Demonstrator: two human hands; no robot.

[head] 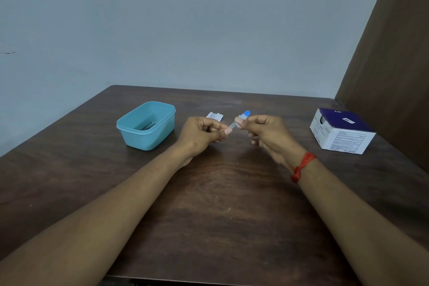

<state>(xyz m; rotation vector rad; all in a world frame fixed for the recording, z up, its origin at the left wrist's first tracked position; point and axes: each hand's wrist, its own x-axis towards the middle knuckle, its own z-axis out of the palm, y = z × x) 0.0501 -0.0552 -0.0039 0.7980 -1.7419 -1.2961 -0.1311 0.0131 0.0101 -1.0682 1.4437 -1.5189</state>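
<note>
Above the middle of the dark wooden table [220, 204], both hands hold one small needle with a blue hub [245, 114] and a clear cap [232, 125]. My left hand [202, 134] pinches the clear cap end between thumb and fingers. My right hand [267, 133], with a red thread round its wrist, grips the blue hub end, which sticks up past the fingers. The hands are close together, a little above the tabletop.
A teal plastic tub [146, 126] with dark items inside stands at the left. A small torn white wrapper [214, 116] lies behind my left hand. A purple and white carton [341, 131] sits at the right, near a brown panel [394, 65]. A grey wall rises behind the table.
</note>
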